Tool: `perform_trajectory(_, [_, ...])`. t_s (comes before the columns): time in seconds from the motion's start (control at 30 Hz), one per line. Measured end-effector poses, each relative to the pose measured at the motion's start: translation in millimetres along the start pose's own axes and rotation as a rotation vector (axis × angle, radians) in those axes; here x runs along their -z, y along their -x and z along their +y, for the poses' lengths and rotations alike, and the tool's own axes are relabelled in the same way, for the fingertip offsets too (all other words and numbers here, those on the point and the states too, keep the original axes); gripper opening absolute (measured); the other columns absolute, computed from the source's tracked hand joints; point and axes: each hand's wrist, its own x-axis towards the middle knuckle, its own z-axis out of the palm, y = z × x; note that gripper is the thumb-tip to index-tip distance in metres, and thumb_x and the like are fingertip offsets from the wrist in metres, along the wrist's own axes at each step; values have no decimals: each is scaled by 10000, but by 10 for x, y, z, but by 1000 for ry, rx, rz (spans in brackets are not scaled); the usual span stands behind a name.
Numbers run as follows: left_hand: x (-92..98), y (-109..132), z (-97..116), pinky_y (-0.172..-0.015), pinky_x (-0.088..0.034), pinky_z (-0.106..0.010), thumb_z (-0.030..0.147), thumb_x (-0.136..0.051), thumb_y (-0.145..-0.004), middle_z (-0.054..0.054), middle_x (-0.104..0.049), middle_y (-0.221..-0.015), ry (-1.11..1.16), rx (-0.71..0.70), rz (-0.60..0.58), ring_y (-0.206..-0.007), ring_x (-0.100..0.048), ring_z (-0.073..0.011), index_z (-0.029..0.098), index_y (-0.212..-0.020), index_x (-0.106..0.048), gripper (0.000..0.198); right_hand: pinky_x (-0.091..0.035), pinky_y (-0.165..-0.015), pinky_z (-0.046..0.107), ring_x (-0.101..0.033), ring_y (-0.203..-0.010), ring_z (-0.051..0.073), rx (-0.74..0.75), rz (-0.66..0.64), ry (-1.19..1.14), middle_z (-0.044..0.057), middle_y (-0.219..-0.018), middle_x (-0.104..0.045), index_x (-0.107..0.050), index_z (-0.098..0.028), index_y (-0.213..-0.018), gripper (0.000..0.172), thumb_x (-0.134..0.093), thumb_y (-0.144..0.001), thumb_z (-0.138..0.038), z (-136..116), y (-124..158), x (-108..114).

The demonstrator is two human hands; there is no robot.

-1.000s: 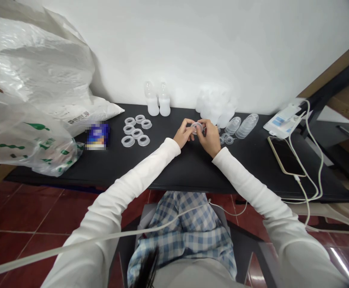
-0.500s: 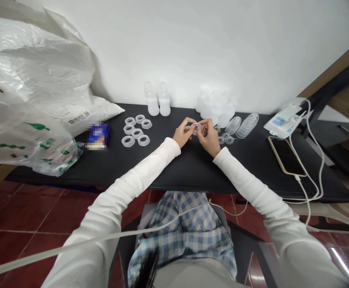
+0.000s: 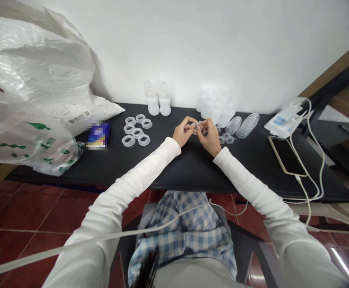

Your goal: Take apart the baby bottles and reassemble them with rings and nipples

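Between the fingertips of both hands, just above the black table (image 3: 174, 168), is a translucent bottle collar ring (image 3: 196, 125). My left hand (image 3: 184, 132) pinches its left side, and my right hand (image 3: 208, 137) grips its right side with the thumb on the near edge. The fingers cover much of the ring. Close to the right hand lie several small clear silicone nipples (image 3: 229, 139), some partly hidden. Beyond them lean stacked clear bottle caps (image 3: 248, 126). Left of the hands, several similar collar rings (image 3: 137, 133) lie flat in loose rows.
Two capped white bottles (image 3: 164, 100) stand by the wall, and a cluster of white bottles (image 3: 216, 104) stands behind my hands. Plastic bags (image 3: 36, 68) and a blue packet (image 3: 98, 135) occupy the left. At right lie a phone (image 3: 286, 155), white cables (image 3: 322, 160) and a white-blue pack (image 3: 284, 120).
Both hands keep hold of the ring in nearly the same place; the fingers have shifted only slightly around it. Nothing else on the table has moved.
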Motion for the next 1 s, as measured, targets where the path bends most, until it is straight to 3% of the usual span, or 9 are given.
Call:
perform_trajectory(0.2, [-16, 33, 72, -494, -375, -204, 476, -582, -923, 45, -660, -666, 20, 55, -21, -477, -493, -73, 216, -980, -547, 268, -428, -746, 383, -572, -677, 182, 2, -6, 79, 7, -746, -621, -485, -227, -952, 255, -448, -1008, -472, -17, 25, -4])
perform_trajectory(0.4, [35, 42, 108, -583, -413, -219, 418, -588, -942, 58, -661, -649, -168, -5, -37, -529, -549, -87, 223, -956, -534, 202, -452, -776, 429, -559, -678, 200, 24, -23, 113, 20, -755, -616, -509, -239, -919, 334, -432, -1001, -553, 17, 7, 3])
perform_trajectory(0.63, [75, 31, 99, -599, -387, -230, 380, -577, -948, 55, -645, -637, -313, -36, -34, -560, -578, -115, 226, -964, -546, 158, -469, -762, 423, -563, -714, 208, 8, -77, 44, 26, -780, -601, -504, -243, -921, 270, -489, -986, -505, 47, -9, 14])
perform_trajectory(0.87, [57, 53, 67, -569, -352, -223, 395, -562, -950, 72, -597, -614, -268, -58, -34, -497, -469, -88, 226, -972, -532, 173, -455, -766, 397, -535, -745, 199, 28, -90, 47, 19, -790, -581, -500, -246, -897, 249, -494, -989, -477, 61, -10, 9])
perform_trajectory(1.0, [34, 67, 73, -582, -369, -218, 375, -601, -921, 61, -630, -705, -159, -66, -56, -526, -451, -75, 223, -1038, -510, 212, -451, -824, 434, -556, -788, 225, 38, -53, 112, 41, -824, -598, -534, -242, -943, 266, -451, -1004, -488, 72, -10, 15])
